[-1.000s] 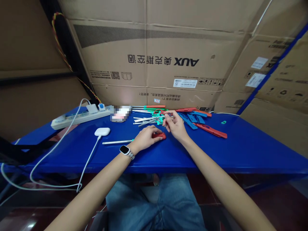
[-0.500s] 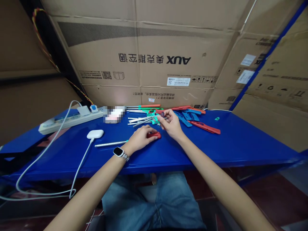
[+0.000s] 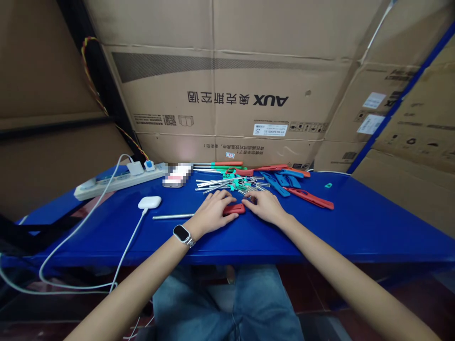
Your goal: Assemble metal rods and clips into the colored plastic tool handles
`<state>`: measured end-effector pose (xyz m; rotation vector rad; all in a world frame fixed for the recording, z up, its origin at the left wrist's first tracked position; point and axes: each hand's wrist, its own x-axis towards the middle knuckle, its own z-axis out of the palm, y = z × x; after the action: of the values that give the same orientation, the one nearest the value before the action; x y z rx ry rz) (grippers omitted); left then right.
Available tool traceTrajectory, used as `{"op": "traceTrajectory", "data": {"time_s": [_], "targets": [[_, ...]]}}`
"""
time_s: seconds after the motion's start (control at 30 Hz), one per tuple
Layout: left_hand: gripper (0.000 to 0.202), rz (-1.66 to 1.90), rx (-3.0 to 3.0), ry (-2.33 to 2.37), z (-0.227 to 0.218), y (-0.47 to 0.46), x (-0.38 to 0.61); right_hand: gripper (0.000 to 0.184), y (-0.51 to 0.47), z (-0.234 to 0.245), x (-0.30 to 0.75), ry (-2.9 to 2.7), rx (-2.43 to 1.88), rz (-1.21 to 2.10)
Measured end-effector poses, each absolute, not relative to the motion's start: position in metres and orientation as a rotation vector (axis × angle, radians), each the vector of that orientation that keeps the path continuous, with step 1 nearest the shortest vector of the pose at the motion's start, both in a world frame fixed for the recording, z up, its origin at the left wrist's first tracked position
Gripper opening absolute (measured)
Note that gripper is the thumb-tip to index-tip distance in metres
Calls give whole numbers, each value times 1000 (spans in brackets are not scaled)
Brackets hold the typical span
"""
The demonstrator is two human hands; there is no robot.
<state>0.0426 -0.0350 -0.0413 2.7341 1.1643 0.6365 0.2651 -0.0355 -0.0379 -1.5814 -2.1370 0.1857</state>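
The handle (image 3: 235,209) is red, the table (image 3: 355,227) blue.

on the table (image 3: 355,227) a handle piece (image 3: 235,209) is sitting in the grip of the left hand (image 3: 213,214), with the right hand (image 3: 266,207) lying just to its right. a rod (image 3: 173,216) is lying left of the left hand, a small case (image 3: 150,202) is sitting further left on its cable, and a power strip (image 3: 117,180) is lying behind that. a pile of rods (image 3: 227,182) is lying just behind both hands, loose flat handles (image 3: 309,197) are spreading behind and to the right of the right hand, and cardboard boxes (image 3: 231,94) are standing behind everything.
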Motion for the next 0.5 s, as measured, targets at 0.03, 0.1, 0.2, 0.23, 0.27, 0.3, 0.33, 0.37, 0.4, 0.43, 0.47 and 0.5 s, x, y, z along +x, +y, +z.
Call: {"op": "traceTrajectory", "data": {"time_s": [0.03,0.1,0.2,0.23,0.27,0.3,0.33,0.37,0.4,0.43,0.47,0.5], "targets": [[41,624,2766,1201,-40,-37,38,25,-36,-38,263,-2192,-1591,140],[43,591,2798,1250,-39,-41,26,26,-37,-36,259,-2265,-1576,73],[36,515,2815,1281,-39,-44,9,30,-39,-33,254,-2269,-1534,-10],[33,497,2833,1266,-39,-43,5,32,-41,-31,251,-2271,-1491,-34],[30,491,2855,1239,-38,-43,4,34,-43,-28,249,-2293,-1424,-55],[28,507,2875,1211,-37,-42,4,36,-45,-26,245,-2337,-1338,-68],[26,536,2892,1185,-36,-41,6,39,-47,-24,242,-2404,-1241,-74],[25,571,2905,1165,-34,-40,9,42,-49,-22,238,-2476,-1162,-78],[25,606,2914,1155,-33,-39,12,42,-50,-21,235,-2547,-1104,-83],[26,623,2925,1145,-32,-38,16,40,-50,-20,232,-2608,-1078,-89],[25,624,2933,1138,-32,-37,19,35,-48,-20,230,-2652,-1081,-96],[24,613,2934,1128,-32,-37,21,30,-47,-21,228,-2680,-1097,-103]]}}
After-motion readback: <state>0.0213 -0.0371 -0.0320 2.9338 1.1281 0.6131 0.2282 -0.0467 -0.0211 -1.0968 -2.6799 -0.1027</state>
